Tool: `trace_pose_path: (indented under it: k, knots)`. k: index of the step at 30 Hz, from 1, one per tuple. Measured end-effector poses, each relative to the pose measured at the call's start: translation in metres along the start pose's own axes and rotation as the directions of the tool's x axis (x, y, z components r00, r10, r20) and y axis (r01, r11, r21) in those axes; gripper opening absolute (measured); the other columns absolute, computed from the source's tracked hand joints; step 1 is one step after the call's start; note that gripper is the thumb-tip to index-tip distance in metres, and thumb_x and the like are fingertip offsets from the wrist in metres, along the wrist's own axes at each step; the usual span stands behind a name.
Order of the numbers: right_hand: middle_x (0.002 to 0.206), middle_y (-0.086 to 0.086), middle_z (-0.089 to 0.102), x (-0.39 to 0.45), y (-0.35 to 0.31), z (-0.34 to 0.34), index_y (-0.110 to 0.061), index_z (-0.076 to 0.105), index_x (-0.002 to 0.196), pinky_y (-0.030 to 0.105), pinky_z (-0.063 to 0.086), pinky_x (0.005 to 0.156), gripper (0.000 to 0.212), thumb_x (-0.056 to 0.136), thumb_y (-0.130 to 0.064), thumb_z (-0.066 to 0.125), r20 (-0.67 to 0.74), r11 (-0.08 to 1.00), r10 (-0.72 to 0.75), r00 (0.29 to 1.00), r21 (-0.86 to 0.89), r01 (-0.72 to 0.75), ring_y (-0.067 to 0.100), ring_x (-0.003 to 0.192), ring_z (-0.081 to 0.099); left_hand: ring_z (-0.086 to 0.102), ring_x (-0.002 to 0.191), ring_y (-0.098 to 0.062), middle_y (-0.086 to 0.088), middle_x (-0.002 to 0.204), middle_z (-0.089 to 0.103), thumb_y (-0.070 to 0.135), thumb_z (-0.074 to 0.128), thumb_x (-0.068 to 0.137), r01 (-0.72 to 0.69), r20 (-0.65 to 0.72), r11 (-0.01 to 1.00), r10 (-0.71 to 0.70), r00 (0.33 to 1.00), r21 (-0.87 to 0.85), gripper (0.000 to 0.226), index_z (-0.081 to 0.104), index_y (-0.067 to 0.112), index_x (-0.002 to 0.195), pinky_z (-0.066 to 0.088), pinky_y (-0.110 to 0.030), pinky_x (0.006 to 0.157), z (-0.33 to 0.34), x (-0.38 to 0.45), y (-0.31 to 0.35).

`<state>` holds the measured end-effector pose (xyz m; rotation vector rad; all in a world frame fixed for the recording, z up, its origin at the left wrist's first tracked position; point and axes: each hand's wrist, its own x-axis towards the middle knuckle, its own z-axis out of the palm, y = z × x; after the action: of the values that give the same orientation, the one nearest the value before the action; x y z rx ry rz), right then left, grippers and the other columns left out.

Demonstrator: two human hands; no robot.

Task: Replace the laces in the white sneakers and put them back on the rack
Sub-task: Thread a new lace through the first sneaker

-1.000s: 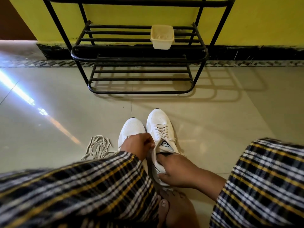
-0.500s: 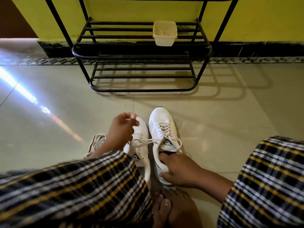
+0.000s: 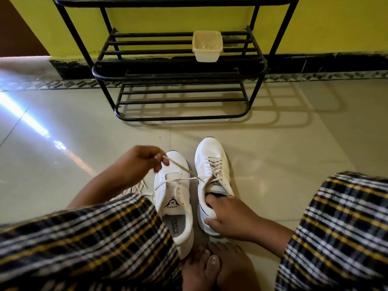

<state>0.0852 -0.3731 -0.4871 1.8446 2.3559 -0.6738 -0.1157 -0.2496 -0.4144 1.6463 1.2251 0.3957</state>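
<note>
Tiled floor (image 3: 273, 154): laced white sneaker (image 3: 212, 164), lace (image 3: 184, 170) pulled taut

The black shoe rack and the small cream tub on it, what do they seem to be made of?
The black shoe rack looks like painted metal tubing: thin round bars with a soft sheen. The small cream tub looks like plastic: slightly translucent walls, a moulded rim.

Two sneakers (image 3: 210, 177) stand side by side on the floor (image 3: 273, 154) before me; the rack (image 3: 178, 74) stands behind them, a tub (image 3: 207, 46) on its shelf.
</note>
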Motion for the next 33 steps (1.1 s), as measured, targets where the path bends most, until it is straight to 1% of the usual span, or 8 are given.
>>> trace_pose_path:
  k: [4,8,12,16,21,24,27,33]
  knots:
    - [0.112,0.011,0.060,0.001,-0.002,0.000,-0.010,0.041,0.121,0.032,0.034,0.086,0.038,0.094,-0.037,0.048,0.001,1.000,0.020,1.000,-0.002,-0.020,0.029,0.106,0.055,0.050,0.043,-0.003,0.011,0.057,0.059,0.037,0.031,0.101,0.171,0.281,0.933,-0.265,0.922,0.317,0.046,0.068,0.013,0.089,0.040,-0.014,0.042,0.013,-0.014,-0.034]
    - [0.113,0.012,0.060,0.002,-0.003,-0.001,-0.009,0.041,0.122,0.031,0.035,0.086,0.040,0.094,-0.036,0.048,0.022,0.999,0.013,1.000,-0.031,-0.012,0.029,0.106,0.055,0.068,0.059,-0.009,0.001,0.083,0.056,0.026,0.002,0.105,-0.101,0.252,0.797,-0.066,0.966,0.596,0.084,0.071,0.019,0.057,0.051,-0.024,0.060,0.148,-0.081,-0.101]
    - [0.112,0.013,0.060,0.003,-0.002,-0.002,-0.008,0.042,0.119,0.033,0.035,0.085,0.038,0.094,-0.036,0.049,0.031,0.999,-0.023,0.999,-0.043,0.024,0.032,0.104,0.055,0.072,0.075,-0.019,-0.003,0.083,0.064,0.025,0.034,0.098,-0.237,0.288,0.833,0.099,0.953,0.499,0.042,0.073,0.020,0.082,0.045,-0.032,0.078,0.186,-0.083,-0.130]
    - [0.110,0.014,0.060,0.002,-0.003,-0.001,-0.006,0.042,0.119,0.033,0.035,0.082,0.040,0.094,-0.036,0.048,0.026,0.998,-0.033,0.999,-0.044,0.034,0.031,0.102,0.056,0.027,0.140,-0.014,0.006,0.139,0.049,0.037,0.044,0.097,-0.063,-0.069,0.772,0.137,0.988,0.632,0.033,0.051,0.035,0.130,0.022,-0.039,0.114,0.081,-0.003,-0.073]
    - [0.113,0.014,0.059,0.000,-0.007,-0.004,-0.006,0.042,0.123,0.033,0.035,0.084,0.041,0.094,-0.035,0.050,0.044,1.000,0.010,0.999,-0.021,-0.009,0.030,0.104,0.055,0.004,0.145,-0.020,0.016,0.140,0.040,0.034,0.048,0.096,0.024,-0.008,0.772,-0.024,1.000,0.636,0.019,0.062,0.045,0.103,-0.001,-0.051,0.116,0.076,0.026,-0.056]
    - [0.114,0.014,0.060,-0.001,-0.007,-0.005,-0.006,0.043,0.121,0.033,0.035,0.083,0.041,0.094,-0.035,0.050,0.044,1.000,0.017,0.999,-0.002,-0.017,0.031,0.104,0.055,0.042,0.127,-0.008,0.010,0.111,0.064,0.028,0.048,0.097,0.022,-0.090,0.875,0.025,0.996,0.483,0.022,0.067,0.029,0.087,0.017,-0.044,0.114,0.061,0.023,-0.046]
    - [0.114,0.014,0.059,-0.002,-0.007,-0.006,-0.005,0.044,0.121,0.033,0.035,0.079,0.043,0.094,-0.038,0.049,0.057,0.999,0.011,0.998,0.032,-0.013,0.030,0.104,0.056,0.064,0.070,0.003,-0.001,0.074,0.063,0.012,0.040,0.100,0.027,0.001,0.997,-0.027,1.000,-0.070,0.029,0.059,0.007,0.079,0.043,-0.029,0.088,0.042,0.011,-0.019]
    - [0.091,0.008,0.065,-0.011,-0.015,-0.025,-0.009,0.059,0.103,0.027,0.040,0.067,0.035,0.090,-0.042,0.056,-0.157,0.898,0.124,0.980,0.438,-0.043,0.022,0.082,0.058,0.069,0.089,-0.025,-0.005,0.065,0.057,0.011,0.031,0.100,0.206,0.243,0.748,-0.062,0.968,-0.631,0.029,0.053,0.002,0.083,0.053,-0.029,0.088,0.013,-0.011,0.018]
